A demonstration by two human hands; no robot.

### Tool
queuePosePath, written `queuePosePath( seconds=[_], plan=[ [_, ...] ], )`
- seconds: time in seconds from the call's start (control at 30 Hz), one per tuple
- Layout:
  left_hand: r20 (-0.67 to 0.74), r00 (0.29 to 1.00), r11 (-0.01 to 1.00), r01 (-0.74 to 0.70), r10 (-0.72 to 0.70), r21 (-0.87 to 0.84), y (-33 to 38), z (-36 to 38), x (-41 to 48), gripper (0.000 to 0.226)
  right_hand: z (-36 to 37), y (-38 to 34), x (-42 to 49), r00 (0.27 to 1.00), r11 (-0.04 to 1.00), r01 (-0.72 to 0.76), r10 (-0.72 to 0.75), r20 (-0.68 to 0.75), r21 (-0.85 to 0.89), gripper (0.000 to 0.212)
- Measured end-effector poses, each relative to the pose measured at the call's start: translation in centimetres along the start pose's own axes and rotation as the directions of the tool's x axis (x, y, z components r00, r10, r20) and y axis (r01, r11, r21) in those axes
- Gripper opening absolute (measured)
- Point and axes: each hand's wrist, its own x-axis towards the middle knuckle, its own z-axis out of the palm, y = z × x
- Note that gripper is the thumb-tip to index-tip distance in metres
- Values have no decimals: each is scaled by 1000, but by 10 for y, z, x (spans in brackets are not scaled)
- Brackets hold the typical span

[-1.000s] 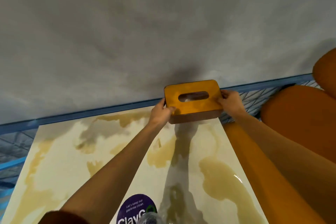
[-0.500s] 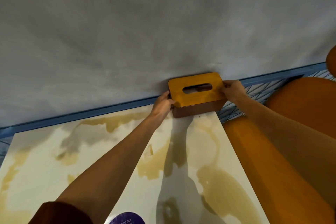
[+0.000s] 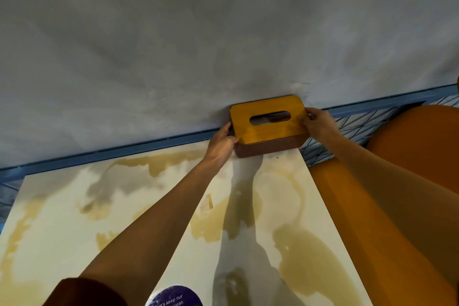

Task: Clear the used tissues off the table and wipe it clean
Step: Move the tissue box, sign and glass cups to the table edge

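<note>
Table (image 3: 62, 206) — purple sticker (image 3: 173, 297), "keep our … clean"

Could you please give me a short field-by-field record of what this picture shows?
table: cream with tan patches; no loose tissues visible
tissue box: wooden, at table's far right corner, against the wall
left hand: grips the box's left end
right hand: grips its right end
sticker: purple, at near edge
seat: orange, right of table

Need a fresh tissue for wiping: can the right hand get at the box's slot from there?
Probably yes. The right hand holds the box by its end, beside the slot, and nothing covers the slot.
</note>
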Motion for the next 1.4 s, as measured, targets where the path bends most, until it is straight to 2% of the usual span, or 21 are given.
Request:
queuePosePath(
  seconds=[0.1,0.17,0.3,0.37,0.5,0.6,0.67,0.73,0.83,0.87,0.97,1.0,1.07,1.13,1.23,1.3,1.4],
  plan=[
    [-35,999,997,-15,17,69,-4,-6,-9,54,0,0,-7,1000,999,-1,0,-14,-49,54],
    [-64,997,993,-44,52,110,-8,-9,-17,48,-2,-4,-17,996,998,48,-51,-70,-44,54],
    [-96,990,987,-95,108,132,-14,-28,-43,35,4,-21,-58,946,958,284,-286,-149,-38,40],
    [-97,989,989,-101,112,112,-17,-44,-70,29,16,-32,-90,926,928,374,-373,-67,5,32],
    [-81,986,984,-139,149,110,-25,-72,-124,25,44,-53,-156,897,896,428,-437,67,120,15],
    [-44,988,977,-139,148,163,-37,-91,-166,25,63,-59,-201,876,908,357,-407,258,220,10],
    [-4,988,962,-151,156,229,-50,-104,-196,25,74,-60,-231,825,918,284,-381,418,277,12],
    [27,984,939,-178,178,296,-64,-116,-226,26,83,-56,-259,764,921,260,-380,521,290,14],
    [28,984,908,-174,177,381,-88,-133,-268,25,97,-41,-302,675,920,339,-384,630,197,9],
    [22,985,898,-165,171,408,-97,-138,-280,23,101,-36,-315,649,914,370,-381,659,165,15],
    [12,984,824,-155,177,546,-130,-156,-314,20,109,-28,-357,577,863,503,-371,727,42,56],
    [27,984,778,-155,175,609,-140,-160,-321,28,112,-25,-366,559,834,552,-372,741,2,70],
    [94,987,650,-156,130,744,-156,-165,-334,58,118,-18,-378,546,770,633,-371,751,-80,93],
    [135,988,532,-157,79,832,-171,-170,-347,82,128,-14,-388,544,706,688,-353,761,-165,109],
    [165,985,478,-169,50,862,-193,-174,-357,98,141,-6,-396,546,629,734,-325,772,-255,115],
    [170,984,498,-175,56,849,-202,-178,-357,98,147,-3,-397,565,608,740,-332,755,-287,105],
    [180,980,540,-198,86,818,-206,-180,-355,91,152,-5,-395,586,633,722,-347,732,-278,90]
  ],
)
